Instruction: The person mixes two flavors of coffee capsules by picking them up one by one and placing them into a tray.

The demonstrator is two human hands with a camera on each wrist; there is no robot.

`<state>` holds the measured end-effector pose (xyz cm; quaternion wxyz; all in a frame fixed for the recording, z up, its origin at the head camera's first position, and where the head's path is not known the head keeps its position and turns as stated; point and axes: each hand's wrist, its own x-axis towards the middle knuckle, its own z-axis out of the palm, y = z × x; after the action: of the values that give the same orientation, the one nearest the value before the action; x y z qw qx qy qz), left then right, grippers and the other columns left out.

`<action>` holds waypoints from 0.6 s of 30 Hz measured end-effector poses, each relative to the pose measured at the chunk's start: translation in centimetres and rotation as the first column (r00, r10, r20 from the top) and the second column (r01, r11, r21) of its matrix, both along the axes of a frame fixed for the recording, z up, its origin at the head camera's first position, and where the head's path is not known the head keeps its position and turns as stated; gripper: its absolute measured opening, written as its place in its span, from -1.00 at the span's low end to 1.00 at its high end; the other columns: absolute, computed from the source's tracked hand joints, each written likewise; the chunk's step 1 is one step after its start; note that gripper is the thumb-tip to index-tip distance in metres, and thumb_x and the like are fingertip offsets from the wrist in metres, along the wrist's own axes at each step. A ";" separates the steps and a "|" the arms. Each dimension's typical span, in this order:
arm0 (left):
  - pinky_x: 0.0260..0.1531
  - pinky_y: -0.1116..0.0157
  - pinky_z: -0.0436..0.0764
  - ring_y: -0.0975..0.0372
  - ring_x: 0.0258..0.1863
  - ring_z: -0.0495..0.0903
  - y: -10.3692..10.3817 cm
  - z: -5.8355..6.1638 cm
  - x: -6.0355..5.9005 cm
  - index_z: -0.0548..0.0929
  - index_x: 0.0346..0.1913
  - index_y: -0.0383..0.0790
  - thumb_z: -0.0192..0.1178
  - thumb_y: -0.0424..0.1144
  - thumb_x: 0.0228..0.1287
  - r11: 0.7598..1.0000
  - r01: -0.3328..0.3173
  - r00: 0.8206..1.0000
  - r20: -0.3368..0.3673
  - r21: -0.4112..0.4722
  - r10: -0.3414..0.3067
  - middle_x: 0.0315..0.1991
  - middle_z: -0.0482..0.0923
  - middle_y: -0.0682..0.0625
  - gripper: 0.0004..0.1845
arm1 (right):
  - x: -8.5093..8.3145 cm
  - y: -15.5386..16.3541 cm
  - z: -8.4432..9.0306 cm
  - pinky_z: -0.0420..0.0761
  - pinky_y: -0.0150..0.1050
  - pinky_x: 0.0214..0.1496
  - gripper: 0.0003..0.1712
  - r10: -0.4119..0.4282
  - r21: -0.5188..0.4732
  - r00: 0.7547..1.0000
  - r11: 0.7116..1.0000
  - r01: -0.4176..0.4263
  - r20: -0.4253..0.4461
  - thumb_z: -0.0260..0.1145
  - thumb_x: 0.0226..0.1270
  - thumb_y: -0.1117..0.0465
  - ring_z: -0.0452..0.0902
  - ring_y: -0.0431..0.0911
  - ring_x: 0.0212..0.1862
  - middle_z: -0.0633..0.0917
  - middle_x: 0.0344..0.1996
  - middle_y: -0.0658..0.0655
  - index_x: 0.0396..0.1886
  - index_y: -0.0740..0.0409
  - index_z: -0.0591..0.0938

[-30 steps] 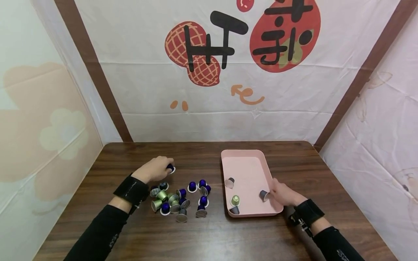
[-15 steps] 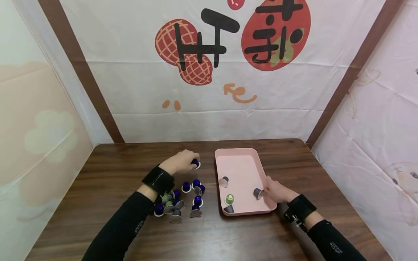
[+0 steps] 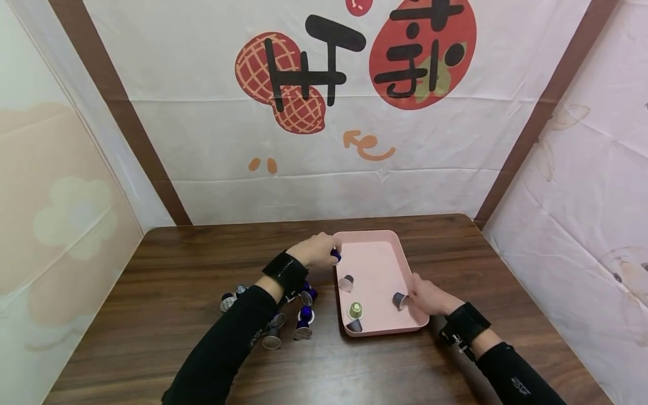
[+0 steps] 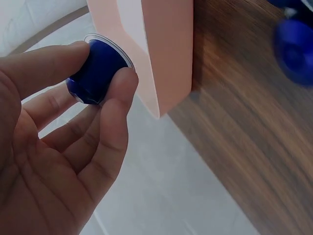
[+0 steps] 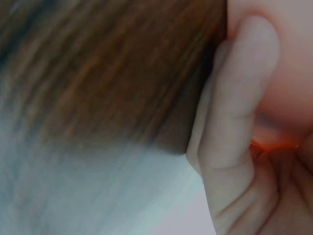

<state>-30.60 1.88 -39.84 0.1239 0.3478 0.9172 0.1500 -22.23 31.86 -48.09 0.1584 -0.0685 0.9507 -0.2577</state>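
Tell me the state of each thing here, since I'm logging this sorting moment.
Left hand: pinches a blue foil-rimmed coffee capsule at the tray's left wall.
Right hand: on the tray's right rim, fingers at a grey capsule.
Pink rectangular plastic tray: flat on the table, four capsules inside.
Loose capsules: scattered, several tipped over.

Bare hands, left [image 3: 318, 251] and right [image 3: 427, 296]. Long black sleeves [image 3: 228, 343] on both arms, small pale print near the cuffs. Broad black wrist straps [image 3: 285, 270], each carrying a camera mount.
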 end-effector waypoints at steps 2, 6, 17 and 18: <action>-0.40 0.31 0.46 0.22 -0.40 0.47 0.7 -0.2 -0.4 0.60 -0.08 -0.19 0.15 -0.26 0.32 1.000 -0.015 1.000 0.023 -0.005 0.015 -0.25 0.53 0.01 -0.84 | 0.0 0.0 0.1 0.32 -0.28 -0.53 -0.81 0.000 -0.009 1.000 1.000 0.000 0.001 0.01 0.42 0.35 0.35 -0.11 -0.56 0.36 -0.57 0.08 -0.09 0.35 0.24; -0.48 0.34 0.42 0.22 -0.46 0.45 2.0 -0.8 -1.0 0.61 -0.11 -0.23 0.17 -0.26 0.30 0.999 -0.033 0.998 0.046 -0.002 0.033 -0.29 0.53 -0.01 -0.83 | 0.1 0.1 0.2 0.34 -0.27 -0.51 -0.79 0.006 -0.015 1.000 1.000 -0.006 -0.004 0.03 0.40 0.35 0.36 -0.11 -0.54 0.37 -0.56 0.09 -0.08 0.37 0.26; -0.49 0.35 0.34 0.21 -0.47 0.37 3.7 -2.7 -1.9 0.61 -0.35 -0.24 0.20 -0.34 0.24 0.999 -0.019 1.000 -0.021 0.038 0.020 -0.44 0.45 0.01 -0.96 | 0.0 0.6 -0.2 0.35 -0.26 -0.45 -0.72 0.035 0.002 0.998 0.999 -0.035 -0.052 0.00 0.44 0.33 0.35 -0.13 -0.53 0.35 -0.57 0.04 0.02 0.43 0.27; -0.46 0.34 0.37 0.20 -0.44 0.40 3.7 -2.9 -1.9 0.61 -0.33 -0.25 0.21 -0.34 0.23 0.999 -0.023 1.000 -0.013 0.047 0.024 -0.42 0.47 0.00 -0.96 | 0.1 0.6 -0.3 0.35 -0.27 -0.46 -0.73 0.035 0.002 0.998 0.999 -0.035 -0.049 0.00 0.43 0.33 0.35 -0.14 -0.54 0.35 -0.58 0.04 0.02 0.43 0.27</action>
<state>-32.51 5.59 -42.69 0.1074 0.3408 0.9183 0.1706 -22.16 32.50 -48.38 0.1396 -0.0914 0.9530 -0.2528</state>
